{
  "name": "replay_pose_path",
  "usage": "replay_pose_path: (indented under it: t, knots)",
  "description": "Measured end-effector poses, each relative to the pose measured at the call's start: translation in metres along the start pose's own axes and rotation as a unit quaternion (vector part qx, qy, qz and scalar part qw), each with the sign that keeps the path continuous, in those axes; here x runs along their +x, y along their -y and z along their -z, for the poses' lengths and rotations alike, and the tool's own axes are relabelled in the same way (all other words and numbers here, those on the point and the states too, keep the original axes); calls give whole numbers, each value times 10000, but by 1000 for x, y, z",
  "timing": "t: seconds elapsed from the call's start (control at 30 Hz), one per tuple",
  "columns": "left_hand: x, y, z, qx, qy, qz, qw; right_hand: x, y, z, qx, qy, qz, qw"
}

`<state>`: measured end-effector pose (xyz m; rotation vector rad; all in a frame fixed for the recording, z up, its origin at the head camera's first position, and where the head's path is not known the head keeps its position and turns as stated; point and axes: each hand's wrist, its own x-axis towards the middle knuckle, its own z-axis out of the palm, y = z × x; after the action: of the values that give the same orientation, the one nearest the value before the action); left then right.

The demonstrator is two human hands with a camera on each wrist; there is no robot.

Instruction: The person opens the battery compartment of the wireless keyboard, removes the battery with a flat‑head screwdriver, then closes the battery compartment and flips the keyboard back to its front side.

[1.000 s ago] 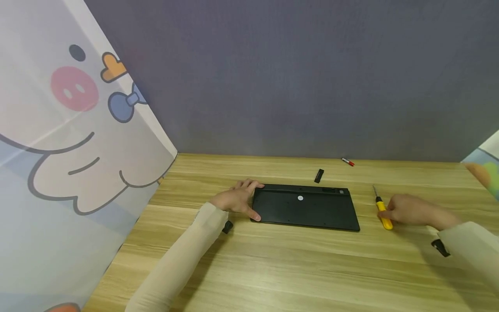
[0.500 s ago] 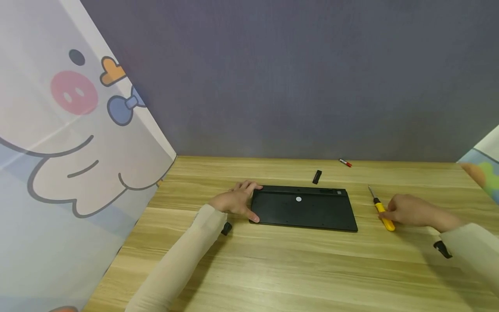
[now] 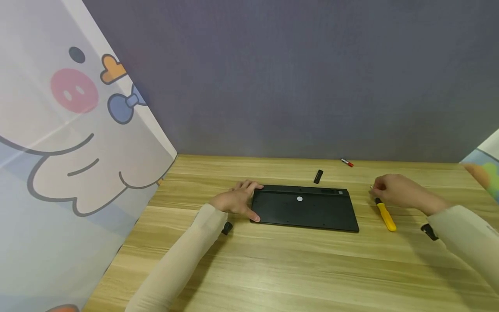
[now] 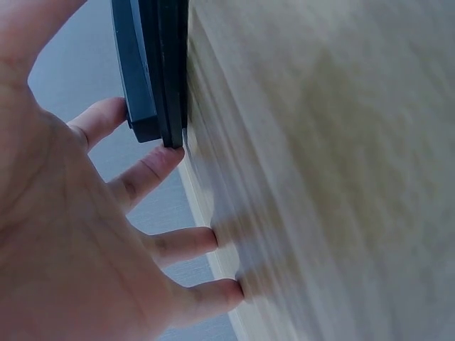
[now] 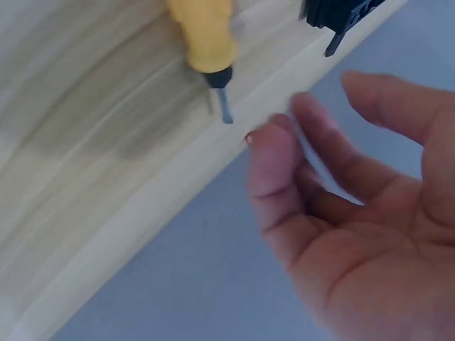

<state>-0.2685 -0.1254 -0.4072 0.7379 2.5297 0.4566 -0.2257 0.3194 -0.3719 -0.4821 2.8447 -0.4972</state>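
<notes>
In the head view a flat black keyboard (image 3: pixel 304 212) lies face down on the wooden table, with a white round sticker on its underside. My left hand (image 3: pixel 238 201) spans its left end, the thumb at the near corner and the fingers at the far corner. The left wrist view shows those fingers (image 4: pixel 146 174) straight and spread, two touching the keyboard's edge. My right hand (image 3: pixel 401 190) is above the tip end of a yellow-handled screwdriver (image 3: pixel 386 216). In the right wrist view its fingers (image 5: pixel 274 160) are loosely bent and hold nothing, apart from the screwdriver shaft.
Behind the keyboard lies a small black strip (image 3: pixel 318 176). Farther back is a marker (image 3: pixel 347 162) with a red cap. A grey wall panel (image 3: pixel 304 86) rises at the table's back edge, and a cartoon-printed panel (image 3: pixel 78 151) stands at the left.
My right hand has let go of the screwdriver's handle and moved away from me, toward its tip. The screwdriver stays on the table. My left hand and the keyboard have not moved.
</notes>
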Motion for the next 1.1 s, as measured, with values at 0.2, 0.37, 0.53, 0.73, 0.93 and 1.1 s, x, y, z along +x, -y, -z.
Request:
replay_pose_path:
  t: [0.2, 0.37, 0.53, 0.73, 0.93, 1.1]
  knots:
    - [1, -1, 2, 27, 36, 12, 10000, 38, 15, -1, 104, -201, 662, 9976]
    - [2, -1, 2, 106, 33, 33, 9999, 71, 25, -7, 144, 14, 1218, 9925]
    - [3, -1, 0, 213, 15, 41, 9998, 95, 29, -14, 377, 423, 1555, 9862]
    - [3, -2, 0, 225, -6, 22, 9997, 105, 29, -19, 89, 404, 1732, 9840]
    - [3, -1, 1, 182, 9, 72, 9998, 106, 32, -20, -118, 170, 1802, 9834]
    - [3, 0, 0, 120, 22, 46, 9999, 108, 34, -23, -240, 196, 1814, 9829]
